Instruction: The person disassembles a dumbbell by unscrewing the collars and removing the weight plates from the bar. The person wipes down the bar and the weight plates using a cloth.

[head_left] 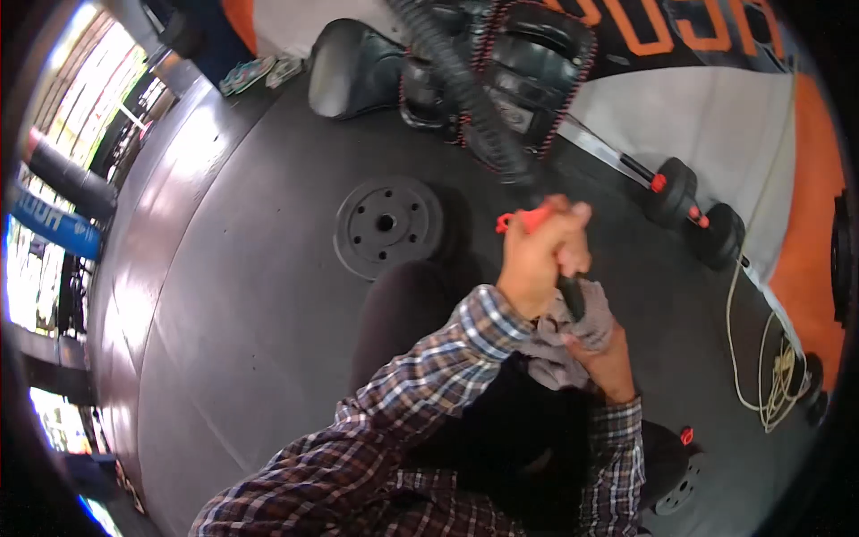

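Observation:
In the head view my left hand point(546, 255) is closed around the black handle of a thick, ribbed, spring-like exercise bar point(474, 107). This bar slants up and away to the top edge, where its far end is cut off. A red strap point(528, 219) shows at the grip. The handle's lower end sticks out below my fist, against a crumpled grey cloth point(564, 345). My right hand point(604, 358) is closed on that cloth, around or beside the handle tip; its fingers are partly hidden by the fabric.
A black weight plate point(389, 228) lies on the dark mat left of my hands. Black striking pads point(528, 72) are ahead. Small weights point(676, 192) with red collars sit at the right, near a coiled cord point(778, 394). Shoes point(246, 76) stand far left.

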### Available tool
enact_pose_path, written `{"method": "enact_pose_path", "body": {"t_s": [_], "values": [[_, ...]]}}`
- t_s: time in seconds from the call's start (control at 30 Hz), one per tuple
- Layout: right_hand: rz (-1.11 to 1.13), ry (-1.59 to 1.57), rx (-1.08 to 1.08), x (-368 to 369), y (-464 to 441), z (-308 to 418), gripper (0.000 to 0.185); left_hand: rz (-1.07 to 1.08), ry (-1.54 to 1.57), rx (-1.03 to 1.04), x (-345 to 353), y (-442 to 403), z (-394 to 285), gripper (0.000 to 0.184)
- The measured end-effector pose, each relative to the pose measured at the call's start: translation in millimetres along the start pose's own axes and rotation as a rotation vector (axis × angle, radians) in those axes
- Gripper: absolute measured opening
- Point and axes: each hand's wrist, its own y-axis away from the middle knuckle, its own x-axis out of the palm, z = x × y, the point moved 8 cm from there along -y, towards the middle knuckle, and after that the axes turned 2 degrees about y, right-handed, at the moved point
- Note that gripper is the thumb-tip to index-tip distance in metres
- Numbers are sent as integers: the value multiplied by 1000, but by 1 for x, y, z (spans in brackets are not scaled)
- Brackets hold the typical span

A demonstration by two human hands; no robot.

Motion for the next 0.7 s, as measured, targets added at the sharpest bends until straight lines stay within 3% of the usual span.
{"method": "enact_pose_path", "body": {"t_s": [0.07,0.1,0.17,0.23,0.27,0.33,0.37,0.4,0.47,0.57,0.67,0.7], "values": [[-171,108,-139,-4,-1,16,45,-49,-19,14,-3,2,7,24],[-212,137,-65,-6,0,19,43,-37,-31,-3,-3,4,23,22],[-297,-28,-54,-9,1,38,42,-76,-166,-140,8,19,45,17],[-338,-148,-55,-14,5,37,43,41,-153,-188,15,16,62,15],[-242,-152,-47,-11,4,31,45,51,-172,-202,13,16,66,15],[-56,-159,-25,-5,5,12,48,-131,-180,-203,8,18,51,16],[55,-273,82,4,6,-17,53,-18,-223,-110,5,11,39,15],[75,-304,116,4,5,-7,54,-74,-104,-151,3,8,31,17],[119,-384,150,12,2,-11,55,-58,-108,-43,0,-2,7,24],[56,-196,47,0,-1,-42,50,-93,-113,10,-10,-8,-6,26],[-189,-299,255,-29,7,-38,43,20,-117,-23,-7,-9,8,25],[-316,-326,64,-39,8,-5,35,6,-150,-59,-4,-5,16,25]]}}
